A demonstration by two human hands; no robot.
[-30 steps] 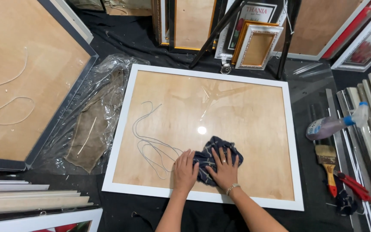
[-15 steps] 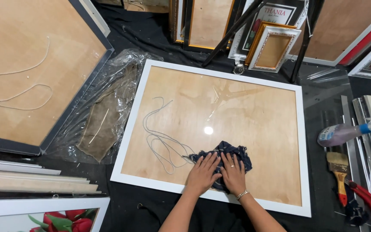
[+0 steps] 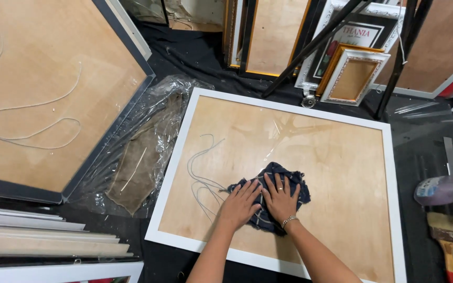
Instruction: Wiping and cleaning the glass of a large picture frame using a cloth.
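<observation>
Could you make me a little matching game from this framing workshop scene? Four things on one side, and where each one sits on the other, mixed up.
Things:
1. dark checked cloth
2. thin grey cord
3. paintbrush
4. clear plastic wrap

Places:
A. crumpled on the floor left of the white frame
B. under both hands, the left hand and right hand
C. at the right edge of the view, below the spray bottle
D. looped loose on the wooden backing, left of the hands

Pairs: 1-B, 2-D, 3-C, 4-A
</observation>
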